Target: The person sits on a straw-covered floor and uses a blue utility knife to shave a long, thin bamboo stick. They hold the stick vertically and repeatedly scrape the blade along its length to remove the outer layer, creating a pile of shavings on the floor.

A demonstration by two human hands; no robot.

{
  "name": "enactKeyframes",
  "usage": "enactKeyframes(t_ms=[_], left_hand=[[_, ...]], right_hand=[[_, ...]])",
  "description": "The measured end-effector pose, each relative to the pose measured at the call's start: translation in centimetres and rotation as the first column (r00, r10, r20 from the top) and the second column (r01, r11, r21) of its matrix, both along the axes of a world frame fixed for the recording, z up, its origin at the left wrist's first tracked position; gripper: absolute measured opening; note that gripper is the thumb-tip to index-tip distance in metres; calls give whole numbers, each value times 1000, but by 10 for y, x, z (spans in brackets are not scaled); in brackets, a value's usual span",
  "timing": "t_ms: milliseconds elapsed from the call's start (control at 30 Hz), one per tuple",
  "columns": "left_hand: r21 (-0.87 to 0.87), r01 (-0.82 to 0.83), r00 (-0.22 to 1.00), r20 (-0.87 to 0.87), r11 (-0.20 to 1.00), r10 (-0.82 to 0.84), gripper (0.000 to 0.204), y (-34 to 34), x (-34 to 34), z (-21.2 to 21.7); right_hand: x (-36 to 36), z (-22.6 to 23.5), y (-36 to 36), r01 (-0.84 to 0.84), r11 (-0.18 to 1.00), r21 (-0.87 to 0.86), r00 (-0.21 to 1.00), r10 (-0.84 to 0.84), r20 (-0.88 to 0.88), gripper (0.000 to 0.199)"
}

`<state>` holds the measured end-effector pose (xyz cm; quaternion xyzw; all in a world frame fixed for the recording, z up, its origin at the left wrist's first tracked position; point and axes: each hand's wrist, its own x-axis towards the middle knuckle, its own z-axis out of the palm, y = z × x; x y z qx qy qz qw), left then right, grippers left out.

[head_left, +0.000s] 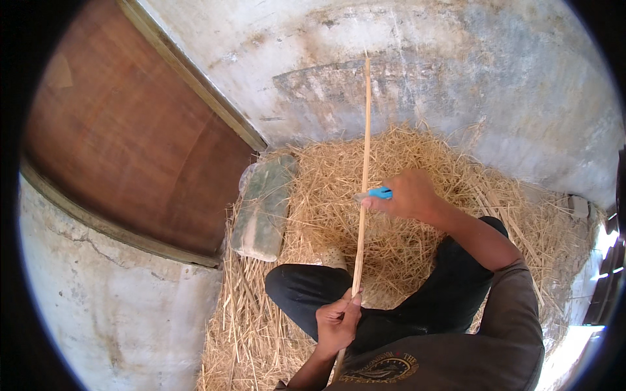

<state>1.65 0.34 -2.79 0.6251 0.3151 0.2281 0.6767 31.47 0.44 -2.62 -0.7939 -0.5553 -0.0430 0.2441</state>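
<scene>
A long, pale strip, apparently split bamboo or wood (366, 137), runs from my lap up past the straw toward the wall. My left hand (337, 322) is closed around its lower part, near my body. Farther up, my right hand (407, 194) grips a small knife with a bright blue handle (380, 193). The knife's short blade lies against the strip, and my right thumb presses by the strip's edge. The lowest end of the strip passes below my left hand and in front of my shirt.
Shavings and straw-like slivers (404, 153) are heaped before my crossed legs. To the left lies a greenish slab (264, 208), close to a brown door panel (143, 130) in a wooden frame. A stained plaster wall (508, 85) rises behind the heap. A small grey block (578, 206) sits far right.
</scene>
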Motion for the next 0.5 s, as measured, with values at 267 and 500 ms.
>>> enactKeyframes(t_ms=[267,500], left_hand=[[486,47,990,-142,872,26,13,14,0,-3],[474,25,997,-75,880,12,12,12,-2,-5]], right_hand=[[-29,-7,-7,-221,973,66,975,220,29,76],[5,-4,6,-2,999,-48,1000,3,14,84]])
